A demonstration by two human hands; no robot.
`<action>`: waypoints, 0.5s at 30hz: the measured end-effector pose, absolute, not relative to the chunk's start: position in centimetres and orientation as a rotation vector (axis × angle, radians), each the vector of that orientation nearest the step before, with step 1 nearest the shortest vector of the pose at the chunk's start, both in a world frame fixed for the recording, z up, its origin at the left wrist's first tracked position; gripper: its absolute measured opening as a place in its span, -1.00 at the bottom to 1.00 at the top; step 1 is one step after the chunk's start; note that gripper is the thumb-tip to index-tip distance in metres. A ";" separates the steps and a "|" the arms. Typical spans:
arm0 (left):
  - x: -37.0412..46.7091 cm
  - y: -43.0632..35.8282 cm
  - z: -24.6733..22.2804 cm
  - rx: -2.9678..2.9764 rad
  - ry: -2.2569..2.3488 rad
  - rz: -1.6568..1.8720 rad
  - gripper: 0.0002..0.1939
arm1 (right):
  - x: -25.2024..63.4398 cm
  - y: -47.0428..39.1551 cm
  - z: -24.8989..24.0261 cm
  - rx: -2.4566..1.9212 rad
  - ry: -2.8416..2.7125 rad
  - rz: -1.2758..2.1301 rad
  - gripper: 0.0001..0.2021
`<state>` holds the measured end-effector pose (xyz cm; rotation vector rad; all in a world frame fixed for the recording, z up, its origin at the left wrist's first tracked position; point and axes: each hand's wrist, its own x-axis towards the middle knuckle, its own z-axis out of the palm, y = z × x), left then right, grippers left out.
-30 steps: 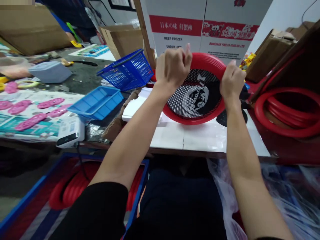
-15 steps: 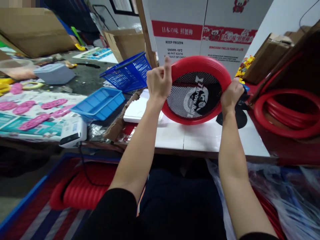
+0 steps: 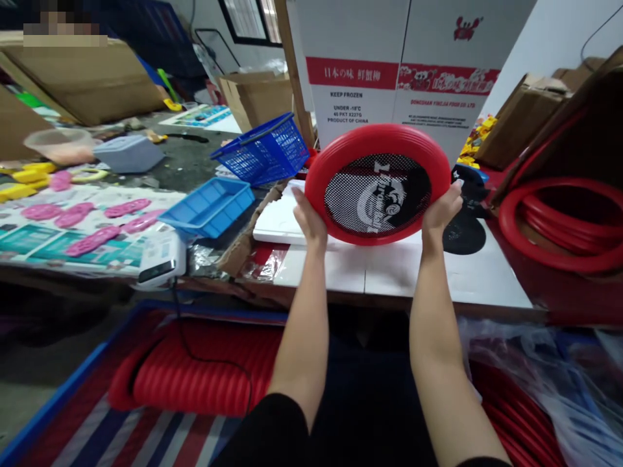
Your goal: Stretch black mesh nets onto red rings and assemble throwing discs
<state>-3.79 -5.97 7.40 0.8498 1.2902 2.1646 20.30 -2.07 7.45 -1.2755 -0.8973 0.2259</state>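
Note:
A red flying disc (image 3: 318, 185) with a black mesh centre and white print is held up, tilted towards me, above the white work surface (image 3: 341, 275). My left hand (image 3: 311, 219) grips its left rim, with the thumb along the near side. On the right rim, my right hand (image 3: 440, 211) has hold of it from below. The far fingers of both hands are partly hidden behind the rim. Just right of my right hand lie round black mesh pieces (image 3: 464, 235) on the work surface.
Several red rings (image 3: 511, 243) are stacked at the right. More red rings (image 3: 195, 373) fill a striped-lined bin at lower left. A light blue tray (image 3: 207, 214), a blue basket (image 3: 265, 152) and a white device (image 3: 163, 256) stand left. A white carton (image 3: 350, 26) rises behind.
My left hand has moved from the disc's upper left rim down to its lower left, its grip now from below. The disc has turned slightly, and the camera view has shifted a little.

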 end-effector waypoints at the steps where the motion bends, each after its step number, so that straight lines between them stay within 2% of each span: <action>1: -3.4 -6.3 6.8 0.738 1.251 2.232 -0.34 | 19.9 -2.3 6.9 -1.225 -0.904 0.272 -0.39; 7: -1.6 -8.4 5.4 0.577 1.108 2.339 -0.40 | 19.1 -3.6 4.0 -1.115 -0.635 0.337 -0.42; 12: 0.2 -11.4 3.2 0.414 0.916 2.284 -0.30 | 18.7 -5.0 3.9 -1.088 -0.695 0.259 -0.26; 15: 0.2 -12.8 2.2 0.256 0.956 2.281 -0.28 | 16.1 -7.6 2.2 -0.915 -0.827 0.433 -0.17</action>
